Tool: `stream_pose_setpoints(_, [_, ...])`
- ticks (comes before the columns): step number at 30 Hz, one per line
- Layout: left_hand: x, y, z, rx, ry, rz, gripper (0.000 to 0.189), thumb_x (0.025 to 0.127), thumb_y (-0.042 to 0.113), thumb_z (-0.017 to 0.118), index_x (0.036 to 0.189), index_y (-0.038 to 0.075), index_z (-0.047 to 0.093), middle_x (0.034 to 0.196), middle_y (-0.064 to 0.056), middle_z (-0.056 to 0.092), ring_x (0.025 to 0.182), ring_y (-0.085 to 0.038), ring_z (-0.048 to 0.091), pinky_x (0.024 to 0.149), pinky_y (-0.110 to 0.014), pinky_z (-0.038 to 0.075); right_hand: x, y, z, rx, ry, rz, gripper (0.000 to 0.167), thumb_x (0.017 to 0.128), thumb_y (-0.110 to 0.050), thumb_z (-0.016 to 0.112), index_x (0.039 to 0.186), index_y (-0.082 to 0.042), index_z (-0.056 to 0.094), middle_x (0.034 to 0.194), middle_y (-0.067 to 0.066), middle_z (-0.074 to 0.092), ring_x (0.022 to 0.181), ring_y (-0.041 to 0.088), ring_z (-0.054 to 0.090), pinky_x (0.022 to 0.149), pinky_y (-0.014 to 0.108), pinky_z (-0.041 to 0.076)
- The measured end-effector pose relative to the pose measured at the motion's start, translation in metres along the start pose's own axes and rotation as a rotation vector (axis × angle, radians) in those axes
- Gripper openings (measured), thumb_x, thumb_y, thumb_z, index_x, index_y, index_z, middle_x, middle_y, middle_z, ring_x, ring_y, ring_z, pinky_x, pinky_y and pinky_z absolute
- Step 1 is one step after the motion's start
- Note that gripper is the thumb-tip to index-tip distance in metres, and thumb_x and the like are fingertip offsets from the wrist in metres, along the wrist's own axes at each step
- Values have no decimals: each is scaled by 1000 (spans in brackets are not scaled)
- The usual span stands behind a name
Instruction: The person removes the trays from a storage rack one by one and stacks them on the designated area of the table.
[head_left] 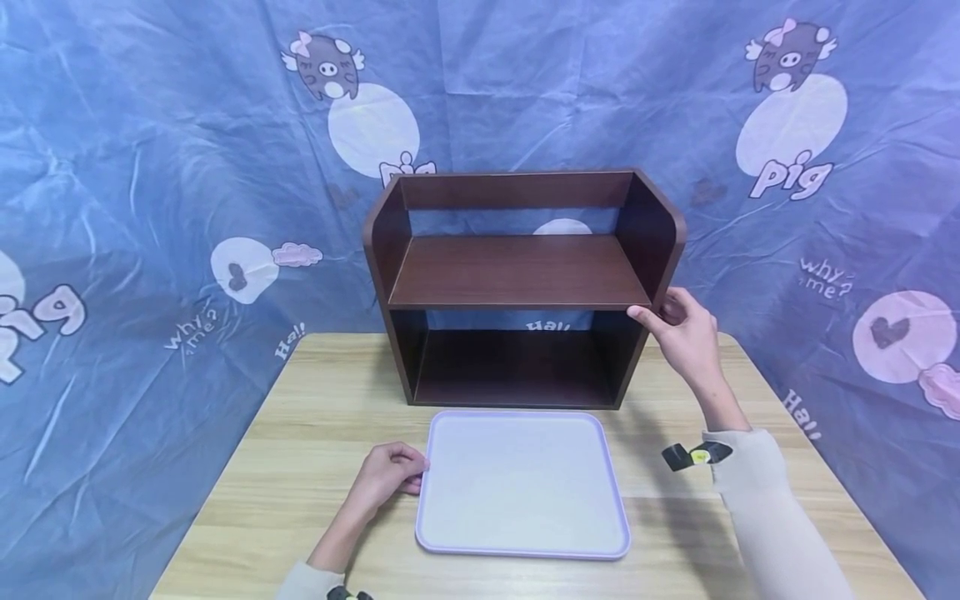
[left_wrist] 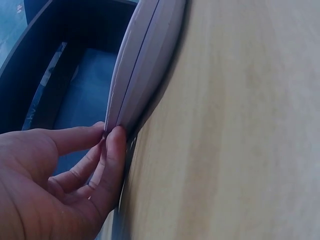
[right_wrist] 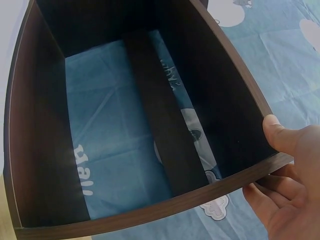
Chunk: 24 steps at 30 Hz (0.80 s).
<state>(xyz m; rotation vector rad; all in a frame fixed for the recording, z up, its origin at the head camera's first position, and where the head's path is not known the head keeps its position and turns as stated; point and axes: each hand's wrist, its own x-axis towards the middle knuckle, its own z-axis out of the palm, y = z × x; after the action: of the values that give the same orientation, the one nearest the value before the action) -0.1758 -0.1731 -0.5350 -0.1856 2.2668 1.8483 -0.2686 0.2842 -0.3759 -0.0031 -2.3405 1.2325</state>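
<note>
A pale lavender-rimmed tray (head_left: 522, 483) lies flat on the wooden table in front of a dark brown two-tier shelf (head_left: 521, 271). At the tray's left edge, my left hand (head_left: 390, 477) pinches the rim between thumb and fingers; the left wrist view shows this hand (left_wrist: 75, 175) close up at the tray's side (left_wrist: 142, 65). My right hand (head_left: 686, 333) grips the shelf's right side, thumb on the front edge near the middle board. In the right wrist view, the other fingers of that hand (right_wrist: 287, 180) curl behind the side panel, partly hidden.
The shelf stands upright near the back of the table (head_left: 315, 417), its lower compartment open to the front. Behind and at both sides hangs a blue printed cloth (head_left: 180, 150). A black strap (head_left: 697, 455) sticks out from the right sleeve's cuff.
</note>
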Motion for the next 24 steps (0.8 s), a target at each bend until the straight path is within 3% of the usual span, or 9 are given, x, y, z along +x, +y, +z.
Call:
stream_pose_setpoints(3, [1,0,0,-3,-3,5,13,93,0,72,100,-12,70,78,-10,74,66,-15,72,65,-32,68,-1,-1,-1,-6,-3,-11,58,91,-39,86,136,-8,68,132,20,74,104,-12,64,80,0,46])
stream_pose_setpoints(11, [0,3,-3,13,10,3,12,95,1,68,100,-9,72,78,-8,73,66,-14,69,62,-28,66,-4,2,-8,-5,-19,-122,49,95,-25,83,135,-1,69,124,27,74,89,-34,52,78,-5,44])
stream_pose_setpoints(16, [2,5,-8,13,12,9,12,96,1,67,101,-9,71,80,-10,72,67,-15,68,60,-27,64,-10,6,-13,-26,-11,-187,38,97,-14,79,128,7,71,111,31,76,78,-31,57,71,-3,47])
stream_pose_setpoints(18, [4,6,-10,-1,3,13,12,97,1,67,102,-9,70,81,-10,72,68,-15,68,61,-28,65,-13,8,-16,-41,-16,-204,33,99,-12,77,125,9,72,106,31,77,74,-30,58,71,-6,43])
stream_pose_setpoints(23, [11,8,-20,-21,-5,34,13,99,2,66,105,-10,68,81,-10,71,69,-16,68,61,-28,65,-21,14,-20,-86,-50,-224,21,103,-8,70,114,8,77,94,28,79,67,-24,61,63,-1,49])
stream_pose_setpoints(24, [13,9,-22,-22,0,38,13,99,1,65,105,-10,68,81,-10,71,69,-16,68,61,-28,65,-23,16,-22,-106,-58,-228,20,103,-8,68,112,7,77,92,27,79,65,-23,62,57,4,53])
